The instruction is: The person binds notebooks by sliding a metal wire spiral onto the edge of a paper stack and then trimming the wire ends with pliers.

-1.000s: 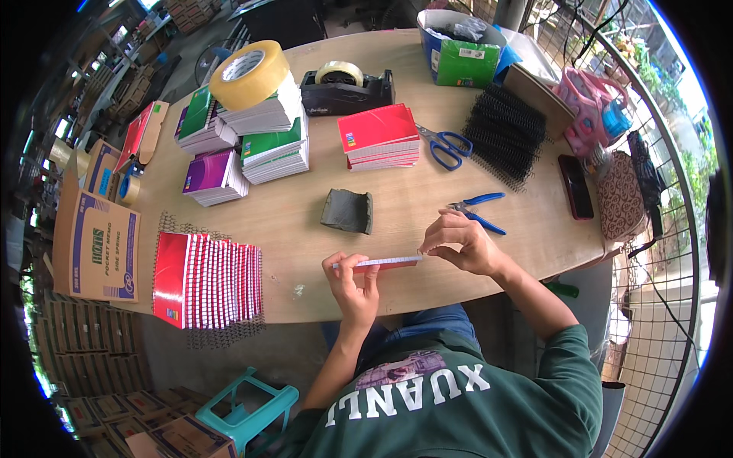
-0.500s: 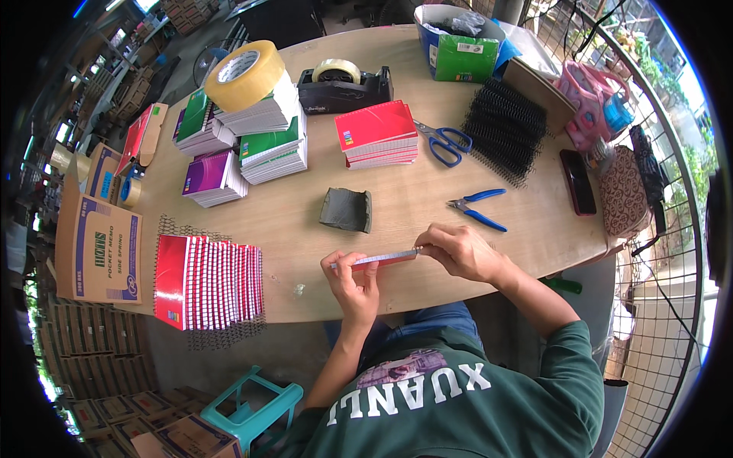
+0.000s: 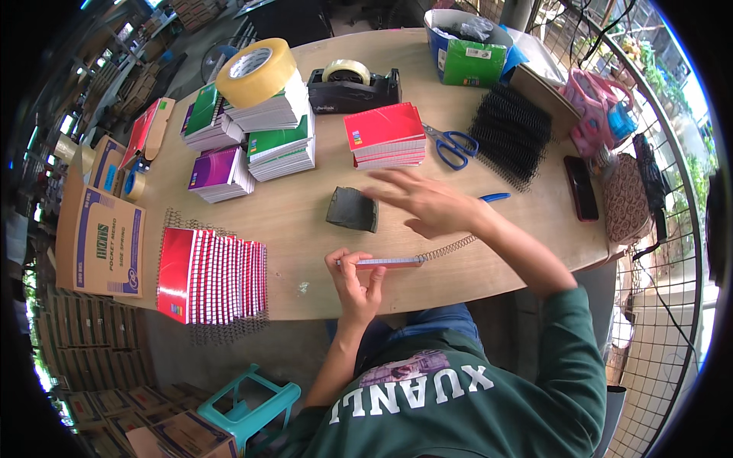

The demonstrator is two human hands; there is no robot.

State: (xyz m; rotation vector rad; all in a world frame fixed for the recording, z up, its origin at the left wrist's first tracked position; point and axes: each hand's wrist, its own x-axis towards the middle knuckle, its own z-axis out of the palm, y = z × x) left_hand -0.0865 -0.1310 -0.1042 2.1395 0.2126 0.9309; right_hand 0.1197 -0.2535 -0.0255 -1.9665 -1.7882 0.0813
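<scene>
Head view: left hand (image 3: pixel 359 296) pinched the notebook (image 3: pixel 388 262) (a steady grip suited the protruding coil (image 3: pixel 450 248)); right hand (image 3: pixel 434 204), loosely splayed, held nothing visible.

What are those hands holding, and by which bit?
The left hand holds a red notebook by its left end. The right hand shows nothing held.

The notebook (image 3: pixel 393 262) looks paper, the table (image 3: pixel 294 229) smooth wood.

Pale wooden table (image 3: pixel 298 221), teal stool (image 3: pixel 263 414), grey floor (image 3: pixel 290 347); wire-mesh fence (image 3: pixel 696 244) right, daylight beyond.
</scene>
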